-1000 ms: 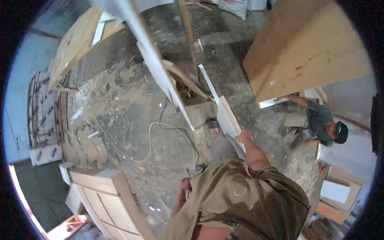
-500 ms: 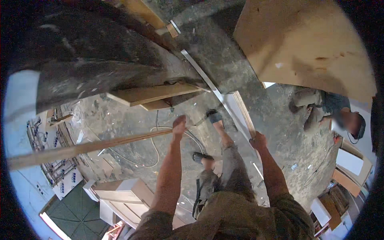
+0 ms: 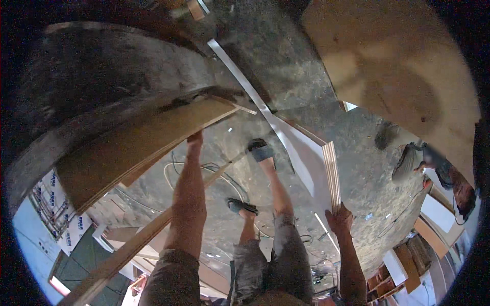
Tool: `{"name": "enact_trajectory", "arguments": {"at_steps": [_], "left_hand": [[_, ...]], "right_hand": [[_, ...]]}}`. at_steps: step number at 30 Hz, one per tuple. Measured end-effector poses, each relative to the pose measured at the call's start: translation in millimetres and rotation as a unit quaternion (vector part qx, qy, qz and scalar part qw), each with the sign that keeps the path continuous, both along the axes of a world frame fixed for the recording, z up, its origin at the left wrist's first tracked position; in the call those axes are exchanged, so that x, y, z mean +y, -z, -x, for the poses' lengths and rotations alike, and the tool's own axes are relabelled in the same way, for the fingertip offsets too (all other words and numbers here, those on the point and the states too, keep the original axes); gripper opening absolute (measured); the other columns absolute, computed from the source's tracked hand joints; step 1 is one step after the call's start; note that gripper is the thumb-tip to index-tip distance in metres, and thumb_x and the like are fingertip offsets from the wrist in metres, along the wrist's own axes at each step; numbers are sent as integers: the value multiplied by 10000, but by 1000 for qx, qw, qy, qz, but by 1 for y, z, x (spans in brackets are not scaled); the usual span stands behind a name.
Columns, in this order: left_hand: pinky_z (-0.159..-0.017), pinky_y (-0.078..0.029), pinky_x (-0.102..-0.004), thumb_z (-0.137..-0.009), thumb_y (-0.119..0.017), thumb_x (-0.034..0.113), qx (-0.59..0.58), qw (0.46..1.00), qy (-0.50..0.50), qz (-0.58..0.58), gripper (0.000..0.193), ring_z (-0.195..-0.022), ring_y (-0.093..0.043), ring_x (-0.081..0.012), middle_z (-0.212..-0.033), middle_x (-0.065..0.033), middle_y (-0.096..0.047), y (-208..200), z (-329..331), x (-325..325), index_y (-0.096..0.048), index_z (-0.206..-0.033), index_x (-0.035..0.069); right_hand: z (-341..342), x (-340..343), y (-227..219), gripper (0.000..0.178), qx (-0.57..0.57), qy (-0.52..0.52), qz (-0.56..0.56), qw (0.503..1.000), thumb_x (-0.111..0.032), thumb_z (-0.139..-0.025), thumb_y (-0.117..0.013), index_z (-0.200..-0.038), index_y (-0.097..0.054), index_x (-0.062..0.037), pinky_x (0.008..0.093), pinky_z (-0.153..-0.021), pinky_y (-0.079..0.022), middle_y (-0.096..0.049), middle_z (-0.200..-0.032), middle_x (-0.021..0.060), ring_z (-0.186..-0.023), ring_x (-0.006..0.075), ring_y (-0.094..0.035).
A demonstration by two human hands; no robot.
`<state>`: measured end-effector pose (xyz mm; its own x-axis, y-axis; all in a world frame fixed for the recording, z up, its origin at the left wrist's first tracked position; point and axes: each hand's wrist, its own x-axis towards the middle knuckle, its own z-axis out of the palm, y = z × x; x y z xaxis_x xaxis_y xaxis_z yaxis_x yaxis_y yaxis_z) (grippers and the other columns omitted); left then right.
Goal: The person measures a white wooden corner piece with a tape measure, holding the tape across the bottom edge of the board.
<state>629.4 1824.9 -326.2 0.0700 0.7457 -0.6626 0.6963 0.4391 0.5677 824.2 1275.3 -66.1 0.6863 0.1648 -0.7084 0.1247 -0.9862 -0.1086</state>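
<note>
My left hand (image 3: 195,137) is at the lower edge of a large brown plywood panel (image 3: 138,137) that stands tilted on the left. Its fingers are hidden by that edge, so its grip cannot be made out. Under my left forearm a long wooden strip (image 3: 127,245) runs slantwise from the lower left toward my feet. My right hand (image 3: 339,219) is closed on the near end of a white-faced plywood panel (image 3: 309,163), whose layered edge faces me. Along that panel's far side a narrow white strip (image 3: 240,76) stretches away over the floor.
A large brown sheet (image 3: 388,66) fills the far right. Beside it a person (image 3: 449,173) crouches. A looped hose (image 3: 171,176) lies on the concrete floor near my feet. White and brown board pieces (image 3: 436,219) are stacked at the right; a green folded cover (image 3: 92,270) is at the lower left.
My left hand has gone from the wooden strip to the brown panel's edge. The strip now slants lower. My right hand and the white-faced panel's near end sit lower in view.
</note>
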Motion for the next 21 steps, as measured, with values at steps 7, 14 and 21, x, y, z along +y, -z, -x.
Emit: {"name": "enact_trajectory", "arguments": {"at_steps": [7,14,21], "left_hand": [[-739,-531,-416,-872,-653,405,-6,998,-24,-64,457,-937,-591,-219,-1074,-91,-605,80,-11,54,-606,-1153,48],[-760,-530,-414,-869,-674,386,-16,994,-51,-94,463,-953,-603,-226,-1102,-98,-621,115,-16,70,-608,-1158,31],[-781,-530,-413,-865,-696,366,-7,991,-65,-121,469,-969,-615,-233,-1130,-106,-637,117,-9,63,-611,-1164,13]], "right_hand": [[9,1,14,447,-28,79,-52,995,-248,-706,-792,-1058,-642,-16,418,-674,-567,-699,-854,191,-767,346,-706],[19,0,22,374,-70,47,-58,995,-182,-665,-795,-955,-635,-7,401,-607,-541,-672,-752,165,-648,301,-681],[27,7,25,371,-70,87,-113,987,-190,-655,-802,-940,-632,-25,408,-608,-540,-661,-759,158,-654,338,-672]]}}
